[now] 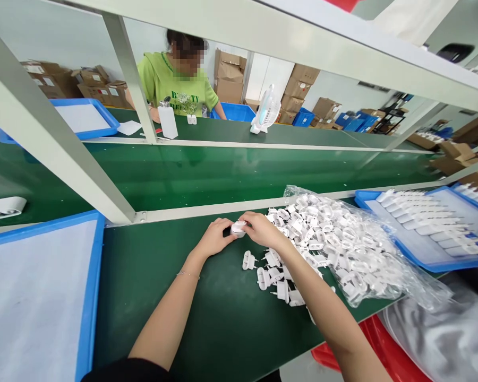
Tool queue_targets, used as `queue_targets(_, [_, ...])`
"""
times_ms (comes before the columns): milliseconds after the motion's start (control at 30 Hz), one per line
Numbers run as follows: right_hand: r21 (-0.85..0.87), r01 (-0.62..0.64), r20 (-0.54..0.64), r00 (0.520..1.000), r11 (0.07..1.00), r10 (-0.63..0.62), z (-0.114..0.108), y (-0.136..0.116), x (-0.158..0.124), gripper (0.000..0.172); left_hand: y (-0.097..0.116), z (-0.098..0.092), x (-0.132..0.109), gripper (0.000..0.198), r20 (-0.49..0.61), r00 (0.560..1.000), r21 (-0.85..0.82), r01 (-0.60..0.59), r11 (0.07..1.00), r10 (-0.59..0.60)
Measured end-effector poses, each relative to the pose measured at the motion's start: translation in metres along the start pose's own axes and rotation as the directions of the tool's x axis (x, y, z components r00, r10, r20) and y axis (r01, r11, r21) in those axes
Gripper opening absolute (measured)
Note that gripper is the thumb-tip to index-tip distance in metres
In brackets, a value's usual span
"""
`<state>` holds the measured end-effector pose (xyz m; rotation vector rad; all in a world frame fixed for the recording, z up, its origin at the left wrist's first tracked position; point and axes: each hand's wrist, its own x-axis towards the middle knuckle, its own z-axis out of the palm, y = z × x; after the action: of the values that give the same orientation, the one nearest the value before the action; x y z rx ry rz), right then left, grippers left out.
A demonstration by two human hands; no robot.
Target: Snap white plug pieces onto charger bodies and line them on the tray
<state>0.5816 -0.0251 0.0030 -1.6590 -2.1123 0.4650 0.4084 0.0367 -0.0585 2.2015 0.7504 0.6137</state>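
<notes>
Over the green worktop (151,297), my left hand (215,236) and my right hand (261,229) meet at a small white plastic plug piece (238,229). The left fingers pinch it from the left side and below, while the right fingers close on its top and right side. Its finer details are too small to make out. Loose white two-pin plug parts (263,278) lie just right of and below the hands. Beyond my right forearm, a clear plastic bag (416,284) spills a large heap of the same parts (326,228).
A blue-rimmed tray (97,265) lies at the left. Another blue tray (426,262) at the right holds rows of white parts. A metal post (63,127) and rail cross ahead. Across the line are a person in green (183,95), a white bottle (168,121) and a fan (266,110).
</notes>
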Motion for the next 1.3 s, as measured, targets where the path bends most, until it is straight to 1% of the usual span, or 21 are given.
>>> queue_targets(133, [-0.087,-0.034,0.033,0.999,0.996,0.037,-0.003,-0.005,0.001,0.021,0.003,0.0,-0.003,0.023,-0.014,1.0,-0.013,0.025,1.0,-0.025])
queue_targets(233, [-0.113,-0.079,0.049,0.995,0.99,0.085,-0.008,-0.007,0.002,0.017,0.006,0.0,-0.005,0.03,-0.044,0.998,-0.182,0.025,0.983,-0.033])
queue_targets(300, [-0.133,-0.117,0.064,0.99,0.984,0.127,-0.01,-0.008,0.003,0.012,0.008,0.0,-0.006,0.024,-0.068,0.997,-0.287,0.019,0.958,-0.04])
queue_targets(367, [-0.158,-0.15,0.067,0.984,0.976,0.162,-0.012,-0.008,0.004,0.008,0.009,0.002,-0.006,0.017,-0.087,0.995,-0.306,0.019,0.952,-0.048])
queue_targets(467, [-0.184,-0.161,0.049,0.984,0.97,0.172,-0.011,-0.011,0.001,0.006,0.011,0.003,-0.005,0.015,-0.098,0.994,-0.277,0.019,0.961,-0.048])
queue_targets(600, [-0.213,-0.138,0.01,0.99,0.967,0.143,-0.008,-0.013,-0.003,0.005,0.013,0.002,-0.004,0.016,-0.075,0.997,-0.251,0.004,0.968,-0.023])
queue_targets(700, [-0.175,-0.102,0.019,0.994,0.979,0.107,-0.006,-0.013,-0.008,0.003,0.015,0.003,-0.002,0.015,-0.065,0.997,-0.213,0.017,0.977,-0.032])
queue_targets(800, [-0.098,-0.095,0.0,0.995,0.991,0.095,-0.002,-0.019,-0.015,0.005,0.026,0.001,-0.008,0.015,-0.042,0.997,-0.091,0.063,0.994,-0.067])
queue_targets(867, [-0.023,-0.096,-0.022,0.995,0.995,0.096,0.001,-0.031,-0.023,0.006,0.04,-0.01,-0.019,0.022,0.018,0.998,0.027,0.053,0.998,-0.054])
queue_targets(933, [0.113,-0.072,-0.021,0.997,0.991,0.075,0.005,-0.047,-0.035,0.007,0.056,-0.033,-0.038,0.025,0.081,0.997,0.116,0.0,0.993,-0.009])
queue_targets(967, [0.207,-0.054,-0.033,0.998,0.977,0.063,0.007,-0.056,-0.043,0.014,0.063,-0.048,-0.053,0.022,0.089,0.996,0.144,-0.026,0.989,0.013])
queue_targets(1033, [0.387,-0.012,-0.108,0.992,0.922,0.058,0.014,-0.077,-0.063,0.037,0.074,-0.087,-0.09,0.02,0.049,0.999,0.188,-0.03,0.982,0.021])
queue_targets(1067, [0.435,0.018,-0.131,0.99,0.9,0.043,0.021,-0.088,-0.073,0.044,0.076,-0.111,-0.114,0.022,-0.002,1.0,0.213,0.008,0.977,-0.007])
queue_targets(1100, [0.466,0.033,-0.125,0.992,0.884,0.029,0.029,-0.1,-0.082,0.048,0.075,-0.135,-0.14,0.026,-0.069,0.996,0.239,0.079,0.968,-0.064])
queue_targets(1133, [0.483,0.035,-0.115,0.993,0.875,0.023,0.041,-0.114,-0.09,0.047,0.071,-0.161,-0.168,0.03,-0.166,0.975,0.257,0.186,0.948,-0.146])
queue_targets(1167, [0.485,0.047,-0.103,0.995,0.873,0.004,0.055,-0.129,-0.096,0.045,0.064,-0.188,-0.197,0.036,-0.298,0.925,0.269,0.319,0.909,-0.237])
queue_targets(1200, [0.481,0.084,-0.072,0.996,0.873,-0.056,0.071,-0.145,-0.099,0.045,0.055,-0.215,-0.225,0.041,-0.449,0.84,0.279,0.455,0.845,-0.304])
queue_targets(1233, [0.476,0.146,0.001,0.986,0.867,-0.167,0.088,-0.161,-0.099,0.049,0.044,-0.24,-0.253,0.045,-0.572,0.748,0.286,0.568,0.772,-0.338])
queue_targets(1267, [0.47,0.231,0.065,0.954,0.852,-0.294,0.106,-0.176,-0.097,0.058,0.032,-0.264,-0.279,0.05,-0.669,0.65,0.276,0.667,0.692,-0.36])
queue_targets(1300, [0.454,0.327,0.109,0.903,0.829,-0.416,0.124,-0.191,-0.094,0.071,0.021,-0.285,-0.302,0.052,-0.759,0.531,0.232,0.761,0.605,-0.377])
